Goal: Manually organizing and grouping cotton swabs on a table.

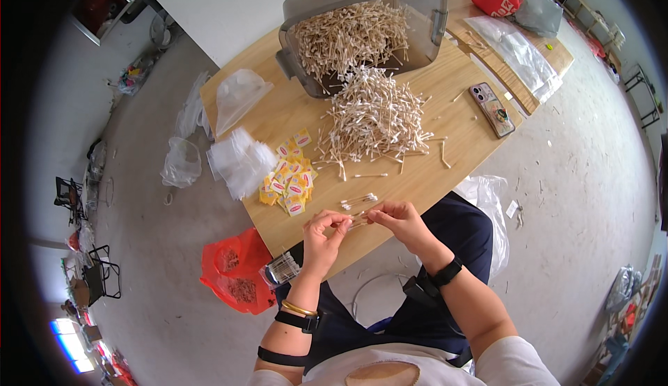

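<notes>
Close to the table's near edge, my left hand (323,240) and my right hand (403,223) pinch a few cotton swabs (358,220) between them, one hand at each end. Just beyond my fingers lies a small row of cotton swabs (358,202). A single swab (371,175) rests farther up the wood. Behind it spreads a large loose pile of cotton swabs (379,116). This pile spills from a grey plastic bin (431,35) tipped on its side, with more swabs inside. Yellow and white printed paper slips (287,179) are heaped left of my hands.
Clear plastic bags (240,161) lie stacked at the table's left edge. A phone in a patterned case (492,110) lies right. Below the left corner hangs a red bag (233,268), beside a clear pack of swabs (284,268). More plastic sheeting (518,59) covers the far right.
</notes>
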Demonstrator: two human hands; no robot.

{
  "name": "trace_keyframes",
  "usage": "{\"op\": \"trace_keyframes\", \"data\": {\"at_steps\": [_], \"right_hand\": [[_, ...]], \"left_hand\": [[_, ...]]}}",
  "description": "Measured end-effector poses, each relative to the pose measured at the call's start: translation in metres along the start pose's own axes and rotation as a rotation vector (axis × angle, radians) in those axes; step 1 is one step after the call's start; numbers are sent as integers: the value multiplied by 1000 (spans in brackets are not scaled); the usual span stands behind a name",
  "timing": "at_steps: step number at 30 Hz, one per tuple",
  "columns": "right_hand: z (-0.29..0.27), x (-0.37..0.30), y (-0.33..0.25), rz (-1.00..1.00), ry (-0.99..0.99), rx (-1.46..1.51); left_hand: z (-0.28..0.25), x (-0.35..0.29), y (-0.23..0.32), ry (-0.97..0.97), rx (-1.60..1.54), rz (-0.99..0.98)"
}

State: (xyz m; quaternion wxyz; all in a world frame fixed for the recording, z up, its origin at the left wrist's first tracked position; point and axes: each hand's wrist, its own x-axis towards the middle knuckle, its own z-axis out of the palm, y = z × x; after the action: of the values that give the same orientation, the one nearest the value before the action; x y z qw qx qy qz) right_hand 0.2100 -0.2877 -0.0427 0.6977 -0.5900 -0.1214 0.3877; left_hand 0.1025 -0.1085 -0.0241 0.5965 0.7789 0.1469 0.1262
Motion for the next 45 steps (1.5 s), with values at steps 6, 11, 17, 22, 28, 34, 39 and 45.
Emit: {"op": "trace_keyframes", "data": {"at_steps": [6, 11, 17, 22, 28, 34, 39, 45], "right_hand": [[1, -1, 2, 30, 25, 69], [-13, 3, 6, 8, 204, -97], [-24, 6, 17, -58, 356, -114], [-15, 10, 14, -267, 412, -604], [-6, 24, 23, -354, 436, -772], [6, 28, 24, -424, 432, -894], [4, 16, 10, -336, 415, -794], [6, 2, 1, -89, 140, -521]], "left_hand": [[-1, -2, -1, 0, 64, 0], [-3, -7, -5, 38, 269, -62], [-4, -22, -26, 60, 741, 19], [-4, -26, -35, 75, 740, 32], [-3, -24, -38, 90, 731, 33], [-5, -24, -37, 133, 732, 72], [-8, -21, -18, 171, 755, 170], [-7, -15, 9, 117, 863, 398]]}}
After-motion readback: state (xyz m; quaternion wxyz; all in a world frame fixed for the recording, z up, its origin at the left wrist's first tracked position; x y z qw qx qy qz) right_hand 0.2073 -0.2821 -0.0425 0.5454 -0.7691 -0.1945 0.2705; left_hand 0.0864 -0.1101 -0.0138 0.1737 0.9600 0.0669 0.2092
